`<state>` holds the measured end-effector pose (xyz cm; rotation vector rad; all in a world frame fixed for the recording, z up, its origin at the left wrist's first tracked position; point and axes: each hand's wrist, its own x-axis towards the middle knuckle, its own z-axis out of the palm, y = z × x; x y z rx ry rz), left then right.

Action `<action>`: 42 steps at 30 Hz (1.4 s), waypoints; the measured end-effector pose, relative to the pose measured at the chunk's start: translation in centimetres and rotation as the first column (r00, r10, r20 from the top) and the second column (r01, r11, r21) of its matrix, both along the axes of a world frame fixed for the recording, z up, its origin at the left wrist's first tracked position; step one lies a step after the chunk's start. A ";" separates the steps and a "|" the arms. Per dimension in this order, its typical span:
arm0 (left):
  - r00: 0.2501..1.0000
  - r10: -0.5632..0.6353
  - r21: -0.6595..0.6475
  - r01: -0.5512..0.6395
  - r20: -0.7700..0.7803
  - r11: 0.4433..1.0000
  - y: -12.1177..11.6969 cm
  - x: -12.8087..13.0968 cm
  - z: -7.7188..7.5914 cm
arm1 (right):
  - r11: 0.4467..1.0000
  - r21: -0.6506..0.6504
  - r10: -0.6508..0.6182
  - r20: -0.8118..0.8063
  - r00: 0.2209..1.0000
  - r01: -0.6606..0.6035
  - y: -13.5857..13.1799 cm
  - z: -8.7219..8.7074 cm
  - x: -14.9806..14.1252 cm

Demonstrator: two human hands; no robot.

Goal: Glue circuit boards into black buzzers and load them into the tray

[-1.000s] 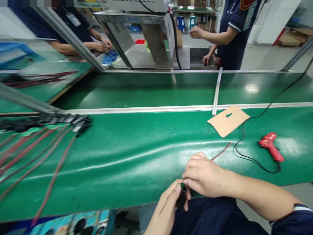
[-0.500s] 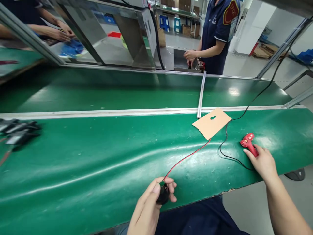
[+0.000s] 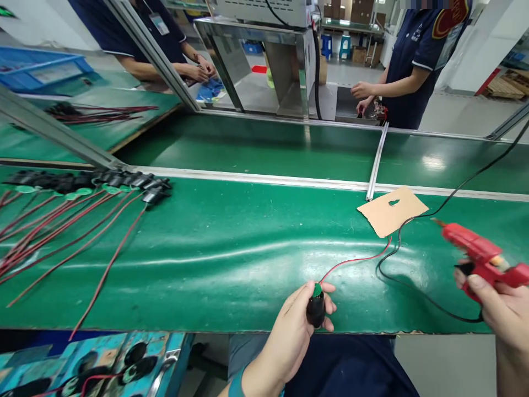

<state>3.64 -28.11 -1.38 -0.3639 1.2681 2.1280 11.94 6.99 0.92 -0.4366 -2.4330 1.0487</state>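
My left hand [image 3: 291, 322] pinches a small rounded black part [image 3: 316, 310] with a green disc on top, near the table's front edge. A thin red wire [image 3: 349, 260] runs from it toward a piece of tan cardboard [image 3: 392, 212] that has a ragged hole. At the right, my right hand [image 3: 502, 309] grips a red hot glue gun [image 3: 475, 248] by its handle, off the table, its nozzle pointing left. The black cord [image 3: 438, 309] of the gun trails over the green table [image 3: 248, 248].
Several black parts with red wires [image 3: 111, 184] lie in a row at the left. Below them stands a blue tray [image 3: 176, 358] holding more black parts. A metal bar [image 3: 378, 160] crosses the back strip. Two co-workers [image 3: 417, 71] are at work beyond the frame.
My right hand has lifted the glue gun from the table and turned its nozzle to the left. The view has swung left, showing more wired parts and the blue tray.
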 end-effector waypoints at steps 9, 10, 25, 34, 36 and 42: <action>0.997 -0.081 0.048 0.081 0.009 0.996 1.8 -0.2 1.3 | 0.608 -0.161 0.792 0.189 0.581 -0.777 -8.8 4.5 -2.4; 0.997 -0.083 0.056 0.083 0.002 0.995 1.9 -0.1 1.4 | 0.579 -0.180 0.814 0.185 0.550 -0.796 -9.3 4.5 -2.7; 0.998 -0.056 0.062 0.054 0.023 0.997 2.4 -0.3 1.7 | 0.572 -0.009 0.792 0.270 0.548 -0.820 -10.2 3.5 -3.6; 0.998 -0.067 0.078 0.066 0.020 0.995 2.4 -0.3 1.6 | 0.569 0.041 0.776 0.302 0.553 -0.821 -10.6 3.5 -3.9; 0.997 -0.068 0.084 0.066 0.022 0.994 2.4 -0.3 1.5 | 0.568 0.062 0.774 0.298 0.558 -0.821 -10.6 3.5 -3.9; 0.997 -0.062 0.067 0.059 0.049 0.996 2.3 -0.4 1.5 | 0.565 0.078 0.764 0.329 0.556 -0.822 -10.6 3.6 -4.0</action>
